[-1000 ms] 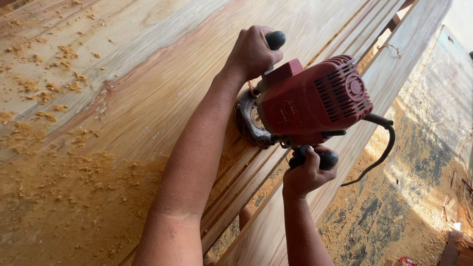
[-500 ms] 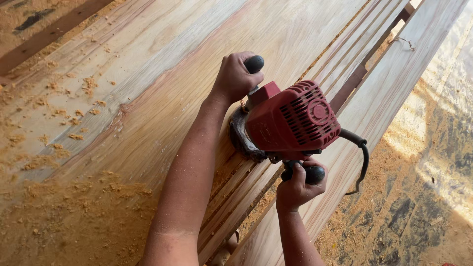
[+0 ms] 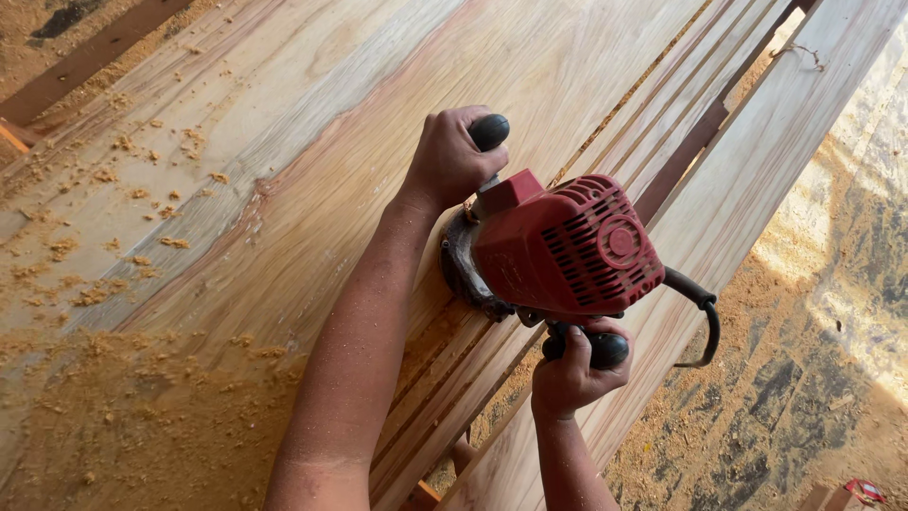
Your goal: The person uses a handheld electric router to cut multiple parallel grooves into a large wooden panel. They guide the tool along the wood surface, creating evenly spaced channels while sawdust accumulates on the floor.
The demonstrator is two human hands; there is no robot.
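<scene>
A woodworking yard or rough carpentry workshop, open to daylight. Wide pale planks (image 3: 312, 180) laid side by side, grain and reddish streaks bare, strewn with sawdust and curled shavings (image 3: 123, 407). More narrow boards (image 3: 757, 170) stacked on edge along the right, with gaps between. A red motor-driven power tool (image 3: 558, 248) with black handles pressed onto the wood, held at both handles by the left hand (image 3: 452, 159) and right hand (image 3: 572, 374). Below, an earthen floor (image 3: 785, 416) thick with sawdust, sunlit in patches. Rough timber beams (image 3: 90, 57) at upper left.
</scene>
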